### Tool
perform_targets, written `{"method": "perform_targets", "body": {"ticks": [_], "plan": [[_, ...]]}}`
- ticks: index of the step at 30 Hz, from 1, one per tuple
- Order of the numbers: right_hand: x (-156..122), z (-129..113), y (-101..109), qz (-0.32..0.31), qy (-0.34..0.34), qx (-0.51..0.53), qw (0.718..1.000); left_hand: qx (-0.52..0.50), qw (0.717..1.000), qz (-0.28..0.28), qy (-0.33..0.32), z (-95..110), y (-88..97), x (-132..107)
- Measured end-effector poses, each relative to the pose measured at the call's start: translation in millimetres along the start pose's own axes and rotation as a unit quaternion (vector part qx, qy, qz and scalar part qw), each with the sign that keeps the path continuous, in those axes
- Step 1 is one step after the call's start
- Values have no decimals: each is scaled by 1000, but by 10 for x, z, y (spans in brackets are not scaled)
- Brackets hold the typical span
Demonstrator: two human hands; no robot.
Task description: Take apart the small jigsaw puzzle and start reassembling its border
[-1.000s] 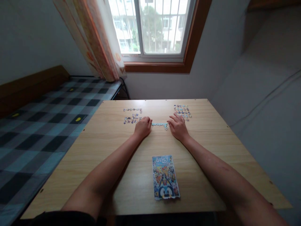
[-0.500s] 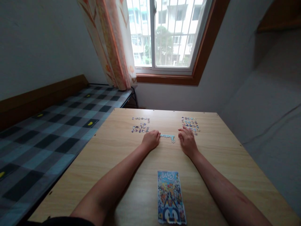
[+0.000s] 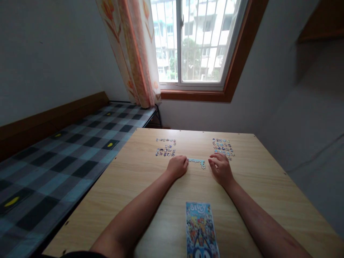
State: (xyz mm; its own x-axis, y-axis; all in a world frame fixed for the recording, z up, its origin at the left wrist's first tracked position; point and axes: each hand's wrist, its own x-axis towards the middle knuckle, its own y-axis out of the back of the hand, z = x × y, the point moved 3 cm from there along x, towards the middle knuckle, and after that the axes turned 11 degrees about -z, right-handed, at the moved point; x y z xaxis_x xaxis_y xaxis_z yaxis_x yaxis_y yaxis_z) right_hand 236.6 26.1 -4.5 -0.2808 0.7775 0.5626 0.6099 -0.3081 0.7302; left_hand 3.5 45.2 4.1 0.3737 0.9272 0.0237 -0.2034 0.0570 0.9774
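Observation:
A joined strip of light-blue jigsaw pieces (image 3: 197,161) lies on the table between my hands, with a short part turning toward me at its right end. My left hand (image 3: 177,167) rests at the strip's left end, fingers curled together; whatever they grip is hidden. Just right of the strip is my right hand (image 3: 220,167), its fingers bent and thumb and forefinger apart, with no piece visible between them. Beyond it, loose puzzle pieces (image 3: 222,144) lie in rows. More pieces (image 3: 165,151) are grouped past my left hand.
A picture sheet or box of the puzzle (image 3: 202,229), marked "Bluey", lies nearest me on the wooden table (image 3: 150,215). On the left stands a bed with a checked cover (image 3: 80,143). A window (image 3: 201,46) and curtain (image 3: 137,53) are behind the table.
The whole view has shifted, so everything sits slightly lower and farther right. The right thumb and forefinger look slightly further apart. Otherwise both hands keep their places beside the strip.

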Motion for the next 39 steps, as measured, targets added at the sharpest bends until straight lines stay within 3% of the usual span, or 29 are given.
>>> {"method": "perform_targets", "body": {"ticks": [30, 34, 39], "plan": [[6, -8, 26, -9, -22, -7, 1000, -46, 998, 31, -32, -46, 18, -21], [3, -7, 31, -6, -24, -2, 1000, -49, 997, 30, -60, -34, 14, -36], [-1, -6, 48, 2, -25, 10, 1000, -43, 988, 26, -147, 24, 36, -101]]}}
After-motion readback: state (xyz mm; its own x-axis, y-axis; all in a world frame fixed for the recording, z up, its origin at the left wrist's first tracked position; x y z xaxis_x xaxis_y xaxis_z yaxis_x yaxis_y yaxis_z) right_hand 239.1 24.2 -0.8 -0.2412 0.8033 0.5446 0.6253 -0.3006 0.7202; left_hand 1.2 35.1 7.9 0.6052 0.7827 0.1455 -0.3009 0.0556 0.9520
